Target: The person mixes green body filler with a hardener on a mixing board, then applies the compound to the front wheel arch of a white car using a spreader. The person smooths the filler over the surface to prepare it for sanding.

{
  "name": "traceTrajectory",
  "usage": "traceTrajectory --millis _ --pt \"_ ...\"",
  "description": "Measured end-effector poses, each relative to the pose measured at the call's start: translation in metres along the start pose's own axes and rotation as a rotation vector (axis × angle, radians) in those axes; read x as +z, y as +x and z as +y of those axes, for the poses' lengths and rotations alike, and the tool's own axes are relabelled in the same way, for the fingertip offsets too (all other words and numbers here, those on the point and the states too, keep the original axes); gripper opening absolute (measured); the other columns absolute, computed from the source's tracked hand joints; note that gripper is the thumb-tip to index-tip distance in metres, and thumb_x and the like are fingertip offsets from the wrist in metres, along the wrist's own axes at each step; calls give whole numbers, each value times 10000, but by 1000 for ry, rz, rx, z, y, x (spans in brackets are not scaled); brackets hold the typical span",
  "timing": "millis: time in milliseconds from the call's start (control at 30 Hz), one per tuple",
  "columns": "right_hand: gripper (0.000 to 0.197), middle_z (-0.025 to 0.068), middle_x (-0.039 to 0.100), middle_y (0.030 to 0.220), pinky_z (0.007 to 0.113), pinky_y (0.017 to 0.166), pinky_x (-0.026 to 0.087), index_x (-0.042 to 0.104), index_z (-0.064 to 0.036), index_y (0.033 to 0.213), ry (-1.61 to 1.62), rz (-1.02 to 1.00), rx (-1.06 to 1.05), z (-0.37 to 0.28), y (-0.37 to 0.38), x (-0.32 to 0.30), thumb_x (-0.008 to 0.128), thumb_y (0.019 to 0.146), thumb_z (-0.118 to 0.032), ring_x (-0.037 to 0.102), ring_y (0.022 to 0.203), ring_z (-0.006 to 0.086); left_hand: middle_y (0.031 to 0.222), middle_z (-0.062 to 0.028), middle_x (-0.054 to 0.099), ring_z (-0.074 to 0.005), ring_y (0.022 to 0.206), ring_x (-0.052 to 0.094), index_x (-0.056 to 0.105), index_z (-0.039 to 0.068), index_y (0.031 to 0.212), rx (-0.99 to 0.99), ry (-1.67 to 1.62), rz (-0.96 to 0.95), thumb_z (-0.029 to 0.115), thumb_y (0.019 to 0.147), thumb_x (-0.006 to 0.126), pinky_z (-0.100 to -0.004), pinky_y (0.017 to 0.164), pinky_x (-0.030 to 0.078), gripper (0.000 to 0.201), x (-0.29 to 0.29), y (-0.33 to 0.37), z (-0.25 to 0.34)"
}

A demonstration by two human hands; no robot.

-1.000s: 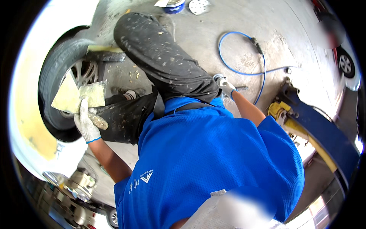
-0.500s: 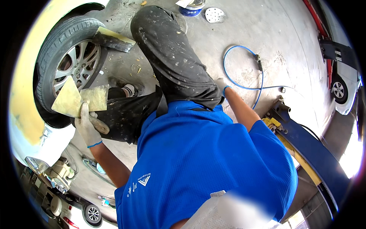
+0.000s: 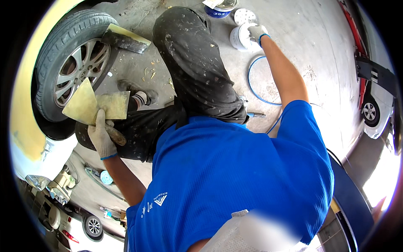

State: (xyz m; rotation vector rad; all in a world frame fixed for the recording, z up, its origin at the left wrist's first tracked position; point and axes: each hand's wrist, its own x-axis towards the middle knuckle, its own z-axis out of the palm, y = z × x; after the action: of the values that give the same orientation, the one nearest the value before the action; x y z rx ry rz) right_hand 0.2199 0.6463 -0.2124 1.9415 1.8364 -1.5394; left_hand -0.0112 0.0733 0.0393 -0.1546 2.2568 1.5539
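The left hand, in a pale knitted glove, is gripping two flat tools at once, its fingers curling closely round them and the thumb pointing up at the blades' lower ends. A putty knife is passing through the grip — its yellowish triangular blade is fanning out beyond the fingertips, up and to the left, while its worn handle is jutting out at the lower right. A rectangular spreader is projecting up and to the right, beside the blade. The right hand, also gloved, is lying over the right side of a white tub; how firmly its fingers are closing, I cannot tell. The tub is standing on the floor, just beside a spotted white disc and near a blue tin.
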Motion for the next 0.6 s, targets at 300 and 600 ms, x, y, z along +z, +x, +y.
traceTrajectory --millis 300,600 --pt "307 186 716 1045 466 887 524 735 -145 1063 -1005 -299 -611 54 -89 86 532 852 -238 682 996 370 708 -10 597 -73 600 517 702 -21 1036 -51 123 -83 247 936 685 -213 549 378 287 25 24 10" --pt "973 168 482 1436 404 1066 444 323 -60 1504 -518 523 190 10 34 15 694 758 -561 480 1283 351 728 -10 613 -71 587 516 716 -13 1049 -119 220 -244 253 940 674 -220 534 396 291 78 42 16"
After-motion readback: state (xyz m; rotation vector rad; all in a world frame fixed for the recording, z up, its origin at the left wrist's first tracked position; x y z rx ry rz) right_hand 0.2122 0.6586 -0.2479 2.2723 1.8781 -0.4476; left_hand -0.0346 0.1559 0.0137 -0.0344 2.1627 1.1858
